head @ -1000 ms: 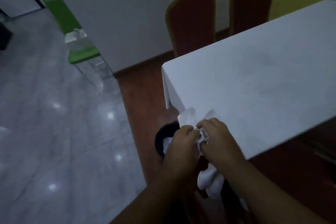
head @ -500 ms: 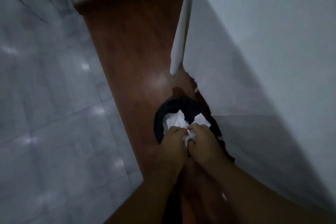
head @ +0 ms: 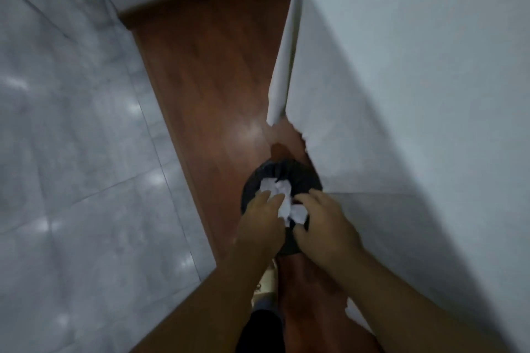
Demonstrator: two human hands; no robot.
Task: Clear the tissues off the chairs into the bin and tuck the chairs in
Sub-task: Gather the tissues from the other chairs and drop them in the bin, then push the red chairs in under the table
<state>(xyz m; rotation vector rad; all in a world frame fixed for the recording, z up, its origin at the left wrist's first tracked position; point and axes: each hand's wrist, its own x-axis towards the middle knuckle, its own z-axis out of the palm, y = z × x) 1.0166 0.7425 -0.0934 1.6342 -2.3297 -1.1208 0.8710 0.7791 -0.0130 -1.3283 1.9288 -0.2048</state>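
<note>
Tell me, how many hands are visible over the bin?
2. The left hand is over the bin's left side, the right hand over its right side. White tissues lie between them. No other hand shows.

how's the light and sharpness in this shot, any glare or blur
Head view: dim and bluish overall, soft rather than crisp; bright ceiling-light glints dot the tiled floor and one sheen patch sits on the wooden strip; wide-angle lens bends the tablecloth edges; the left hand, right hand and tissues over the black bin look slightly smeared.
</note>
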